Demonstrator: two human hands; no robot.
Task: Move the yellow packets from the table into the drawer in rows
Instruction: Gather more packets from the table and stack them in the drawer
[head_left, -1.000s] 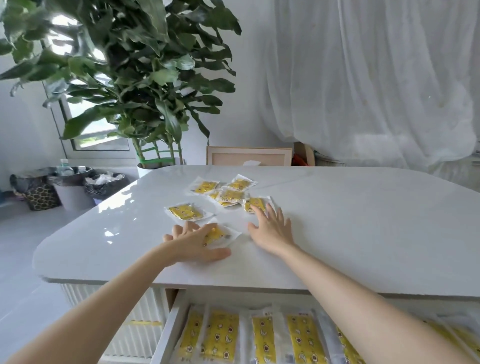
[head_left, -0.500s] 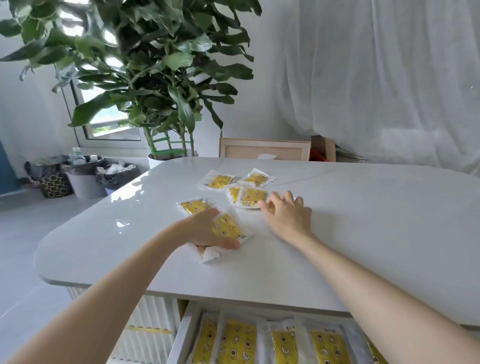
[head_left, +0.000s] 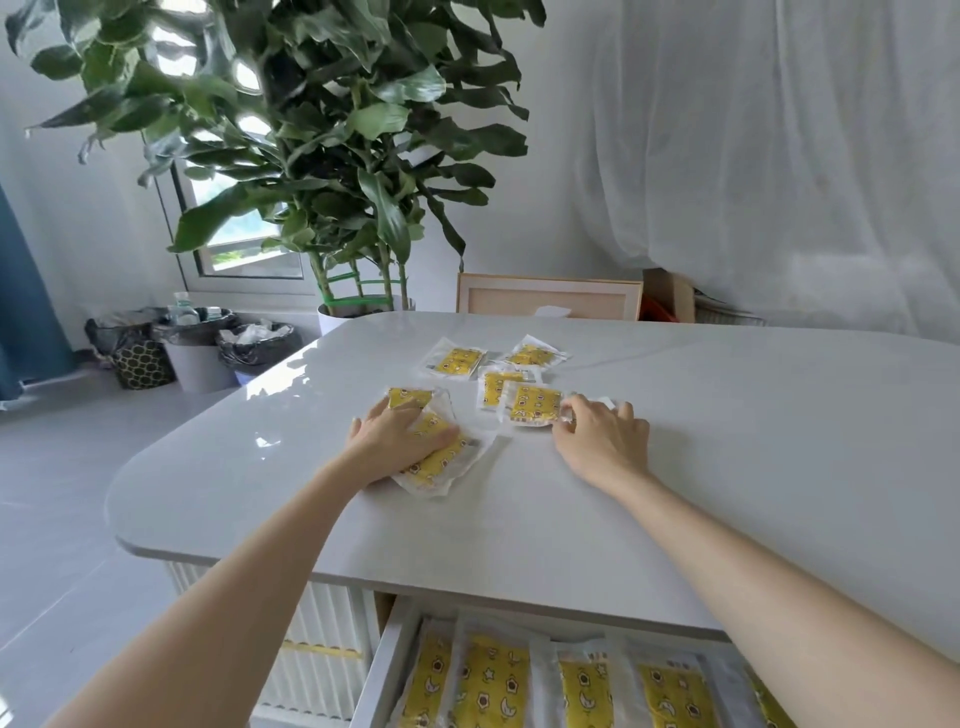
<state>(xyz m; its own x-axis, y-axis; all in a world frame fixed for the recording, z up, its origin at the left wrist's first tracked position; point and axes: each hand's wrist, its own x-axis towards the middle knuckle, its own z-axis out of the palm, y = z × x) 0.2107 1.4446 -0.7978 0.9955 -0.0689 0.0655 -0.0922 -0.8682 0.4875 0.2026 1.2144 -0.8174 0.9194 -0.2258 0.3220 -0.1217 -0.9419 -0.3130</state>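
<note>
Several yellow packets in clear wrappers lie on the white table (head_left: 727, 467). My left hand (head_left: 392, 436) presses flat on a small pile of yellow packets (head_left: 441, 460), with another packet (head_left: 410, 397) under its fingertips. My right hand (head_left: 597, 436) has its fingertips pinching the right edge of a single packet (head_left: 532, 404). Three more packets lie farther back: one at the left (head_left: 457, 360), one at the right (head_left: 532, 355), one in the middle (head_left: 493, 387). Below the table edge the open drawer (head_left: 382, 670) holds a row of upright yellow packets (head_left: 493, 686).
A large potted plant (head_left: 311, 156) stands behind the table's far left corner. A framed board (head_left: 548, 299) leans behind the far edge. Lined bins (head_left: 197, 348) sit on the floor at the left. A white curtain hangs at the right.
My left hand slid its packet forward onto the neighbouring one, making a pile. My right hand shifted right and now pinches the edge of a packet. The camera has moved closer.
</note>
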